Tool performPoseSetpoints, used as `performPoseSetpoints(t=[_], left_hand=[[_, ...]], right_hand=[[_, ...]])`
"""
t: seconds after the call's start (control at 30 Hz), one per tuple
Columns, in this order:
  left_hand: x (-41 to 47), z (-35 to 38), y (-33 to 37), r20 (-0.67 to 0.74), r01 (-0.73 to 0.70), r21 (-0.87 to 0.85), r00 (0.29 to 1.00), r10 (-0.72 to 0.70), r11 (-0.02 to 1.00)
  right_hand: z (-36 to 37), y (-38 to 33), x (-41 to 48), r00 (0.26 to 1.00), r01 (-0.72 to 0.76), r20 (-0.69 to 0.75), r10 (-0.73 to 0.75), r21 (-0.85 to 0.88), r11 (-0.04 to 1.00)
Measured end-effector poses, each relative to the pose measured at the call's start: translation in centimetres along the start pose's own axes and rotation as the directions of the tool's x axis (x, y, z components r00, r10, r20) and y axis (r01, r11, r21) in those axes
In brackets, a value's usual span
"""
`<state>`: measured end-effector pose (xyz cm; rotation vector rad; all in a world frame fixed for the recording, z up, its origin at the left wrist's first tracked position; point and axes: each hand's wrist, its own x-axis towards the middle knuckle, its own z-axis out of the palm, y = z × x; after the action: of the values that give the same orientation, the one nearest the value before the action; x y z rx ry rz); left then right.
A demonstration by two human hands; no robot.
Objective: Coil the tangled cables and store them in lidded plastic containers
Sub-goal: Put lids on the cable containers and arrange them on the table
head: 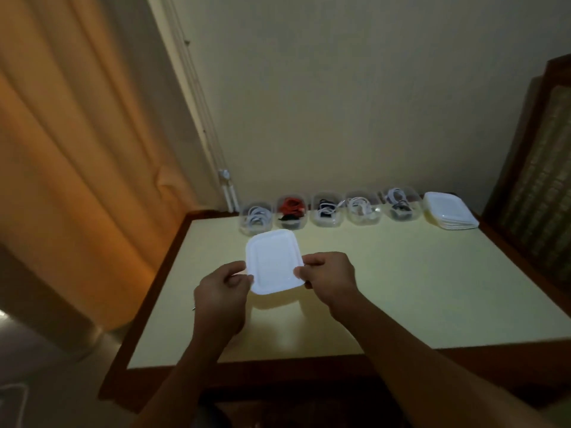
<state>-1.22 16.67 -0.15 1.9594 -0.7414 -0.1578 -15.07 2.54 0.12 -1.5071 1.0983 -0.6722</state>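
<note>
Pinching lid (272,261) at its near corners, fingers of left hand (221,291) and right hand (329,279); leftmost container (256,219) straight ahead, just past lid's far edge.

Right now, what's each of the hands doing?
Left hand: pinching the left edge of the white lid.
Right hand: pinching the same lid's right edge.
</note>
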Motion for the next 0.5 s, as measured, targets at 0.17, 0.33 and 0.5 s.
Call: performPoseSetpoints(t=[0.17, 0.33, 0.5], left_hand=[[-1.0, -6.0, -4.4, -0.042, 0.087, -0.012, 0.995, -0.087, 0.996], [0.1, -9.1, -8.1, -0.045, 0.157, 0.01, 0.987, -0.156, 0.988], [1.9, -9.5, -10.6, 0.088, 0.195, 0.034, 0.976, -0.197, 0.98]], right_hand=[[6.7, 0.3, -3.5, 0.993, 0.036, 0.113, -0.029, -0.06, 0.998], [11.5, -0.1, -5.0, 0.988, 0.063, 0.147, -0.043, -0.134, 0.989], [13.8, 0.5, -5.0, 0.998, 0.033, 0.05, -0.025, -0.18, 0.983]])
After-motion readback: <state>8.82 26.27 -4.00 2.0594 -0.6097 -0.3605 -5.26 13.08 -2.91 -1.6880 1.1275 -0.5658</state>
